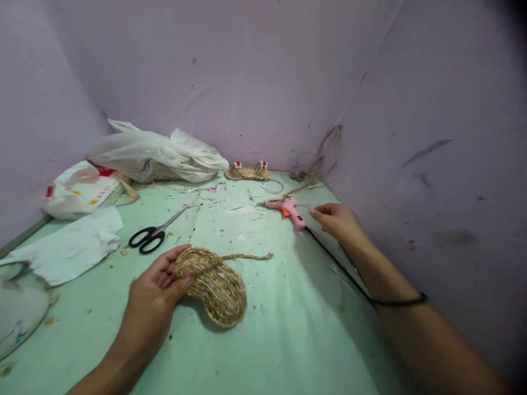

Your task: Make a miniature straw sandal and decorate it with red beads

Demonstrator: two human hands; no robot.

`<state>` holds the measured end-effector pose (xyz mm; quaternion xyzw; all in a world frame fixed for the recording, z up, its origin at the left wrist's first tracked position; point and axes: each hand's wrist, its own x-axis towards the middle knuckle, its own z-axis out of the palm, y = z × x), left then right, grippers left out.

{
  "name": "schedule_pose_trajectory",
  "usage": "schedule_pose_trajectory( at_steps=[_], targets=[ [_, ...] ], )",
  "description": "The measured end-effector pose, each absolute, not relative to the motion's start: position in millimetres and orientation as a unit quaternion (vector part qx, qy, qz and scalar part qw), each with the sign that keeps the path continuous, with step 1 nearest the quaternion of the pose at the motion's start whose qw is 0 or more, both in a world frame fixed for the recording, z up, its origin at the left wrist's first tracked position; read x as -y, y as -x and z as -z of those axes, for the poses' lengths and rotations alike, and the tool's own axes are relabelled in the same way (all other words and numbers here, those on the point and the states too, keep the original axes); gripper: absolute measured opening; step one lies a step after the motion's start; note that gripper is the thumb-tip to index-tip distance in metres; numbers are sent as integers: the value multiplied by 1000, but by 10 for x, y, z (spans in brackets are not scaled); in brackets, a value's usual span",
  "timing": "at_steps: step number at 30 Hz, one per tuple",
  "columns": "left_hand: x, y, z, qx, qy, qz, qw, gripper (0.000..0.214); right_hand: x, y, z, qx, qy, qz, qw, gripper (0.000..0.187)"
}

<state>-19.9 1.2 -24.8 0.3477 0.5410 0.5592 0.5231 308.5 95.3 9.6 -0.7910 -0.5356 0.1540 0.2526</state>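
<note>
Looking at the head view, with clock directions read from the curved woven piece point(225, 293) low and just left of the middle, that piece is gripped by the left hand point(154, 299) at its nine o'clock end, the thumb being laid across the upper face and the fingers kept at the edge. From it a short braided tail point(247, 256) is extended toward two o'clock over the pale green table point(288, 351). Farther toward two o'clock a pink glue gun point(290, 211) is seen lying with its nozzle aimed at nine o'clock, and its black cable point(329, 255) is run toward four o'clock. Just beside the handle, the right hand point(335, 219) is held with thumb and fingers bent in a narrow shape; whether anything is pinched cannot be told. Black-handled scissors point(154, 237) are found at ten o'clock, with a white crumpled sheet point(78, 244) beyond them toward nine. A white plastic bag point(160, 156) is heaped at eleven o'clock. At one o'clock, near the wall point(247, 82), a second woven piece point(248, 174) is topped with two red-and-white clusters, and a thin ring point(272, 186) is placed close by.
</note>
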Motion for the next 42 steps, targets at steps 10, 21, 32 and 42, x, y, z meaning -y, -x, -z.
schedule_pose_trajectory(
  at_steps=[10, 21, 32, 42],
  targets=[
    [-87, 311, 60, -547, -272, -621, 492, 51, -1417, -2802, 23, 470, 814, -309, 142, 27],
    [44, 266, 94, -540, -368, -585, 481, 45, -138, -2519, -168, 530, 570, -476, 409, 39],
    [128, 214, 89, -534, -413, -581, 454, 38, 572, -2259, 223, 576, 566, -383, 449, 24],
    [182, 162, 27, -532, -418, -600, 427, 41, 614, -2222, 289, 645, 559, -302, 424, 24]
  ],
)
